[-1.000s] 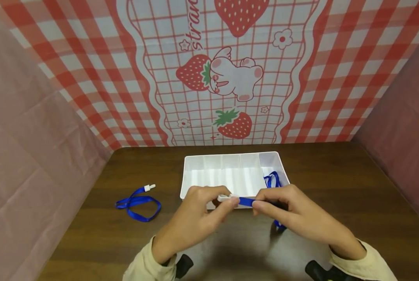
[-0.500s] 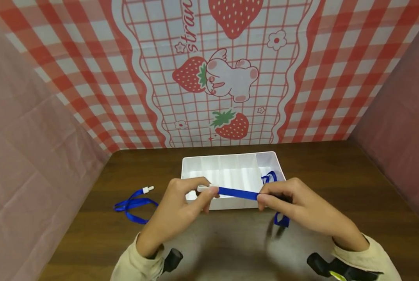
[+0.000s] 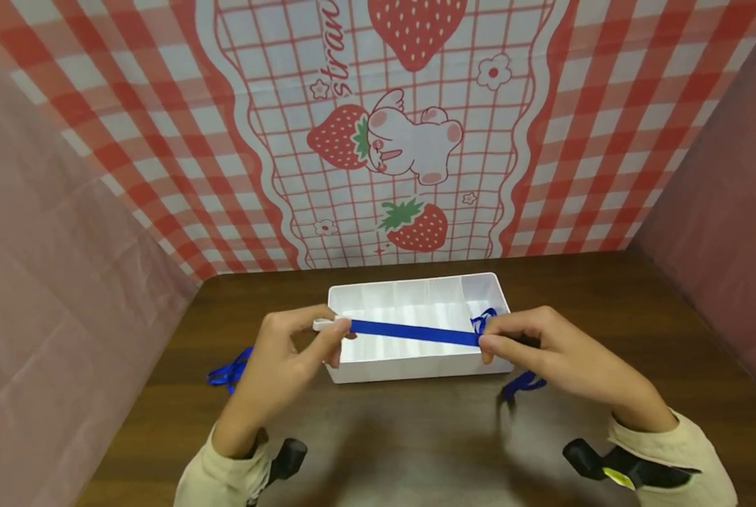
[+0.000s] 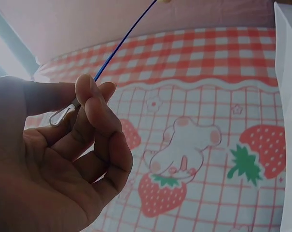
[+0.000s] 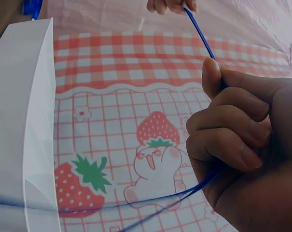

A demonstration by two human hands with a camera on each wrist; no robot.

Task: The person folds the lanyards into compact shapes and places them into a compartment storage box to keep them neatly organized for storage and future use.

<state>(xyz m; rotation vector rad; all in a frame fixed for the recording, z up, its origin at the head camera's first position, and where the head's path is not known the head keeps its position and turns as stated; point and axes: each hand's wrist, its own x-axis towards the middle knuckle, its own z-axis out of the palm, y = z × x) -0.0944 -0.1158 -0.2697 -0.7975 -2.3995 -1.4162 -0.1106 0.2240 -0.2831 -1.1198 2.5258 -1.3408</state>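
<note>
A blue lanyard (image 3: 416, 332) with a white plastic clip (image 3: 322, 324) is stretched nearly straight between my hands, above the white box. My left hand (image 3: 292, 359) pinches it by the clip end, between thumb and forefinger; the clip's hook (image 4: 61, 117) pokes out behind the fingers in the left wrist view. My right hand (image 3: 555, 359) pinches the strap farther along, its other fingers curled toward the palm. From the right hand the rest of the strap hangs down in a loop (image 3: 522, 384), and in the right wrist view loose strands (image 5: 184, 193) trail out below the fingers.
The white divided box (image 3: 409, 367) stands on the dark wooden table (image 3: 580, 289), with blue strap (image 3: 482, 320) showing in its right compartment. A second blue lanyard (image 3: 230, 371) lies at left, partly hidden by my left arm. A checkered strawberry cloth (image 3: 409, 148) hangs behind.
My left hand has moved left and slightly up with the clip, and the strap length between the hands has grown. The right hand has shifted slightly right and up.
</note>
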